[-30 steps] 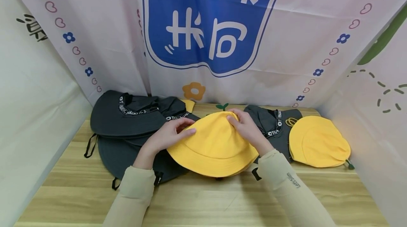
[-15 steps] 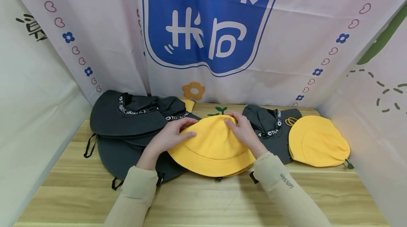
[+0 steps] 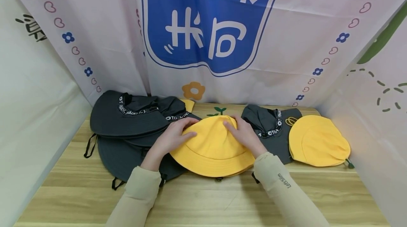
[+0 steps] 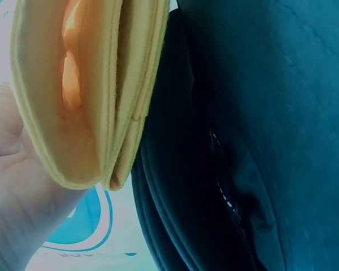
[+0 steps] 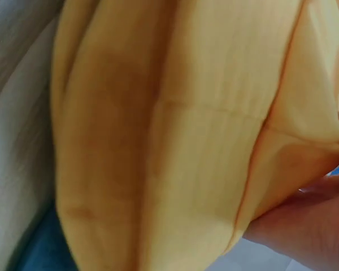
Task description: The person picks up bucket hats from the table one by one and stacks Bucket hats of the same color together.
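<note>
A yellow bucket hat with a green sprout on its crown is at the middle of the head view, brim towards me. My left hand grips its left side, thumb on the front and fingers behind. My right hand pinches the cloth at the upper right of the crown. In the left wrist view, the folded brim shows several yellow layers beside my palm. The right wrist view is filled by yellow cloth, with part of my right hand at its edge.
Dark grey hats with black straps lie stacked on the left of the wooden table. Another dark hat and a flat yellow hat lie on the right. Printed cloth hangs behind, and white walls stand at both sides.
The top of the yellow hat has lowered slightly, and more of the sprout shows. My right hand has moved a little left and down with it; my left hand has shifted slightly right.
</note>
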A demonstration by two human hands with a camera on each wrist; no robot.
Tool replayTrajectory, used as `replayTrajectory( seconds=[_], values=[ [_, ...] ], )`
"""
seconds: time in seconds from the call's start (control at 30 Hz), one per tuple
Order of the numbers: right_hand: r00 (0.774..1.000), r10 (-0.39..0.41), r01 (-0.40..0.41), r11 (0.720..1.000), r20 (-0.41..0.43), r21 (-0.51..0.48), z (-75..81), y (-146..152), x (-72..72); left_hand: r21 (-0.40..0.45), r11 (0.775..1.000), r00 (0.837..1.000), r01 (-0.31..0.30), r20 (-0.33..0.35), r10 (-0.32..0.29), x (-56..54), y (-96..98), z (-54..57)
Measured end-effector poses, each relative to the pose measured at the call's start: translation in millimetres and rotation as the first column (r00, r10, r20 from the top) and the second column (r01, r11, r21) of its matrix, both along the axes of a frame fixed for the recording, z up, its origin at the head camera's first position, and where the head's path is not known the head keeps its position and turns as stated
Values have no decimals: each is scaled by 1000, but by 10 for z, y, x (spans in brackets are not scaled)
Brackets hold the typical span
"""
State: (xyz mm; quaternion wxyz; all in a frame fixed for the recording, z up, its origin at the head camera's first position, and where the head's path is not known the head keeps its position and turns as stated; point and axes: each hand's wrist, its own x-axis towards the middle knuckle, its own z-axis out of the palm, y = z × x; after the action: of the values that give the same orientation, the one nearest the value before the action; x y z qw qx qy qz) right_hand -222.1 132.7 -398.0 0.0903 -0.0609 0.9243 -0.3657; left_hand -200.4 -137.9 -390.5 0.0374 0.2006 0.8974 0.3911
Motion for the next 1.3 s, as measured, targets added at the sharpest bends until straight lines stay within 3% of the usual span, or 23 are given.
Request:
replayTrajectory(
  seconds=[0.17, 0.27, 0.6, 0.8, 1.03, 1.3],
  values=[
    [997, 13, -15, 999, 76, 31, -52, 53, 3, -4, 1000, 1000, -13, 4, 13, 3, 22, -2],
    [996, 31, -32, 999, 80, 21, -66, 67, 3, -15, 1000, 1000, -16, -4, 16, 6, 28, -8],
    [998, 59, -59, 998, -1, 12, -118, 85, -4, -42, 999, 1000, -19, -9, 19, 17, 55, -16],
    [997, 53, -52, 998, -53, 33, -98, 100, 7, -111, 994, 998, 18, 54, -12, 17, 58, -33],
    [996, -12, 14, 999, -87, 29, -57, 151, 7, -179, 982, 988, 53, 153, -26, 38, 75, -64],
    [996, -24, 26, 999, -85, 21, -94, 237, -2, -193, 980, 993, 51, 119, -28, 68, 173, -93]
  ],
)
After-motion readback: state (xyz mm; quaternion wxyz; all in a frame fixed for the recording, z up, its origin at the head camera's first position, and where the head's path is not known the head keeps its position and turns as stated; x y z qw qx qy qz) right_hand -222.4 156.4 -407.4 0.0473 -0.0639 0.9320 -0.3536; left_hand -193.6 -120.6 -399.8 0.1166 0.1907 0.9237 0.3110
